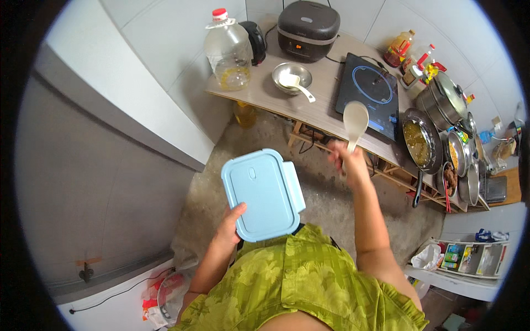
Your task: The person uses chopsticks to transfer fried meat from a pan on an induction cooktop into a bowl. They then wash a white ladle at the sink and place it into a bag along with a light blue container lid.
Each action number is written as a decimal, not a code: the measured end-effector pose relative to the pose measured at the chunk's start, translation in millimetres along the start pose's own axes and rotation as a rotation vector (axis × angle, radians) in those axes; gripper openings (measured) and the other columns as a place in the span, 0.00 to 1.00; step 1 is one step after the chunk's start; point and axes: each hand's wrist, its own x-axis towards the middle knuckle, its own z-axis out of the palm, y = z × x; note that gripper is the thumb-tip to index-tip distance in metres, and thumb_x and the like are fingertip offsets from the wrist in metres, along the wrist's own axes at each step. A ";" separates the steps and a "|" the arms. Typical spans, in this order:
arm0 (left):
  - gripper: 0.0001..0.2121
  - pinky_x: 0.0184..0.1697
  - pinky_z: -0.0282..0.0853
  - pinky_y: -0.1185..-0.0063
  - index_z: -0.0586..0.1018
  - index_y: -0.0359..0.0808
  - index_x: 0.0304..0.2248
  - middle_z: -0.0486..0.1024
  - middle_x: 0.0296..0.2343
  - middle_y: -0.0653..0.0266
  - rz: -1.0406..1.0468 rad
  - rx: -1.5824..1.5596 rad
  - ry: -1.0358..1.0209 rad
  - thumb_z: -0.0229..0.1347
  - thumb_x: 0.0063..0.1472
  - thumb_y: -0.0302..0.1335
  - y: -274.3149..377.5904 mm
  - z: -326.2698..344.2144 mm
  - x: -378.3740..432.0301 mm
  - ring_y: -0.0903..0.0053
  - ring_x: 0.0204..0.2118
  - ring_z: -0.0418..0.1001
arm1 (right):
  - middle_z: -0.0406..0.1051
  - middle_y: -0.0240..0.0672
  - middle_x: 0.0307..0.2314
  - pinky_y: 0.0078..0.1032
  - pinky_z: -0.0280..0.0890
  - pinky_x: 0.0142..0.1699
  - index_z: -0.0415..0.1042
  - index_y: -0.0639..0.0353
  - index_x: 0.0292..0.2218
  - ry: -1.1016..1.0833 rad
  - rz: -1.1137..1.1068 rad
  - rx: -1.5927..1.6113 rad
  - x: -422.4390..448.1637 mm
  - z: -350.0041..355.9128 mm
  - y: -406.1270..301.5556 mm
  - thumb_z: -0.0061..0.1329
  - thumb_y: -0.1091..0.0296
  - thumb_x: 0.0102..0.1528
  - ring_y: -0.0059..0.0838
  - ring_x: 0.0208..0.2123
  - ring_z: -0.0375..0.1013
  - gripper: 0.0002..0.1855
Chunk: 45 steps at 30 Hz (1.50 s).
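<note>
My left hand (231, 223) grips a light-blue lidded food container (265, 198) by its lower left side, thumb on the lid. One side clip of the lid stands out at the right. In my right hand (350, 161) is a white rice paddle (355, 118) held by its handle, blade up, in front of the table edge. Beyond it on the table lies a black induction cooktop (366, 93). A steel bowl (276, 74) with a white serving spoon (295, 82) in it sits farther left. Behind the bowl stands a dark rice cooker (308, 33) with a lit display.
On the table (314, 111) are a large plastic jug (227, 53), a frying pan (420, 140) with yellowish liquid and its handle past the edge, a lidded steel pot (441, 101), seasoning bottles (399, 51) and several steel bowls. A grey door (99, 173) is on the left.
</note>
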 end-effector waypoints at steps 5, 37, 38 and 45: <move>0.31 0.50 0.61 0.70 0.54 0.28 0.53 0.62 0.47 0.52 0.043 -0.050 0.083 0.53 0.54 0.33 23.2 17.9 54.8 0.66 0.49 0.63 | 0.73 0.36 0.21 0.17 0.54 0.16 0.70 0.65 0.37 0.125 0.047 -0.175 150.6 1.7 -26.2 0.45 0.60 0.53 0.18 0.16 0.65 0.17; 0.29 0.51 0.61 0.70 0.53 0.28 0.54 0.61 0.48 0.53 -0.041 0.042 0.043 0.50 0.57 0.31 114.9 59.4 297.5 0.66 0.50 0.63 | 0.66 0.36 0.12 0.21 0.53 0.13 0.68 0.70 0.18 0.309 0.126 0.007 284.8 -47.7 -66.1 0.45 0.72 0.46 0.21 0.10 0.63 0.10; 0.29 0.51 0.61 0.70 0.53 0.29 0.54 0.61 0.48 0.53 -0.039 0.055 0.048 0.50 0.58 0.31 111.8 61.1 302.8 0.66 0.50 0.62 | 0.66 0.36 0.12 0.21 0.53 0.13 0.68 0.70 0.18 0.332 0.102 0.042 290.2 -61.5 -69.1 0.45 0.72 0.46 0.21 0.09 0.62 0.10; 0.28 0.51 0.60 0.70 0.53 0.33 0.55 0.60 0.49 0.55 -0.089 0.044 0.123 0.49 0.59 0.31 95.4 102.5 333.8 0.68 0.51 0.60 | 0.63 0.33 0.09 0.21 0.45 0.11 0.65 0.65 0.14 0.490 -0.032 0.128 364.1 -139.9 -118.8 0.43 0.71 0.44 0.20 0.07 0.56 0.11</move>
